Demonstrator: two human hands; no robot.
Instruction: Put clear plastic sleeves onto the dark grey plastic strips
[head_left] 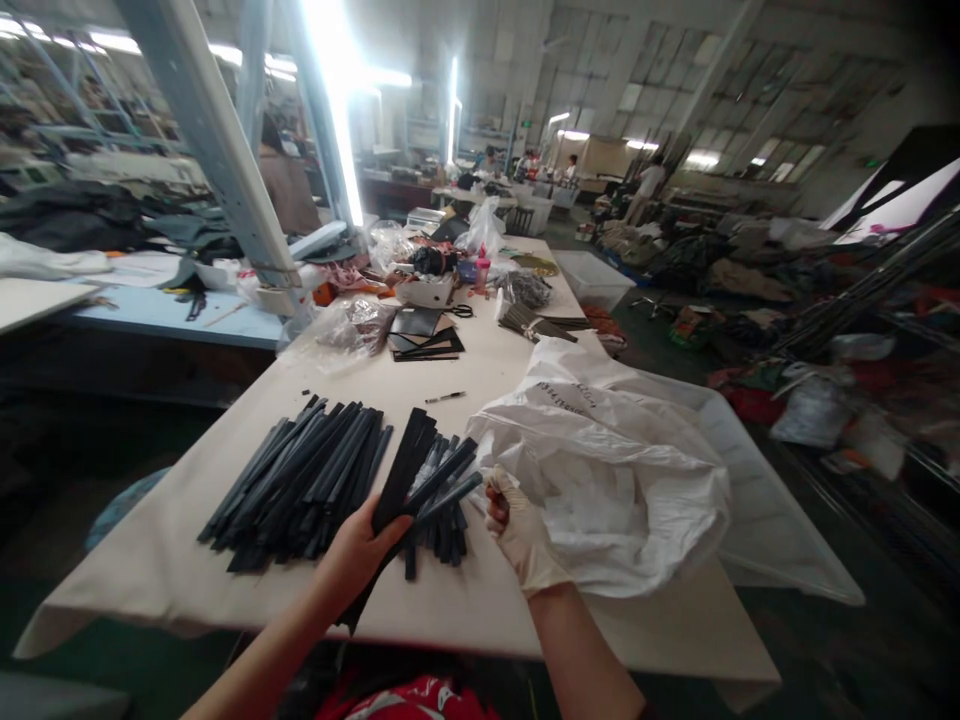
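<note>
Black strips (300, 480), thin, flat and all much the same length, lie in a loose heap towards the near left corner of the bench (225, 570), most of them pointing the same way. That looks like a pile laid down by the fistful rather than tipped out.

The bare left hand (360, 550) is closed round a handful of strips (420, 475), gripped low so they fan up and away over the near edge. Holding them at one end seems to keep the far tips free and roughly level.

The right hand (521, 535) wears a pale glove. Its fingers are curled just where the tips of that handful meet the crumpled lip of a white plastic sack (622, 480). I cannot tell whether it pinches the sack, a strip end, or both. The sack slumps on the near right part of the bench, its mouth turned towards the hands, which puts whatever is inside within easy reach.

A clear plastic tray (772, 520) juts past the right edge beyond the sack. A pen (445, 397) lies alone mid-bench. Further back sit black sheets (424, 335) stacked flat and a tied bundle of strips (536, 322). Bags and boxes clutter the far end.
</note>
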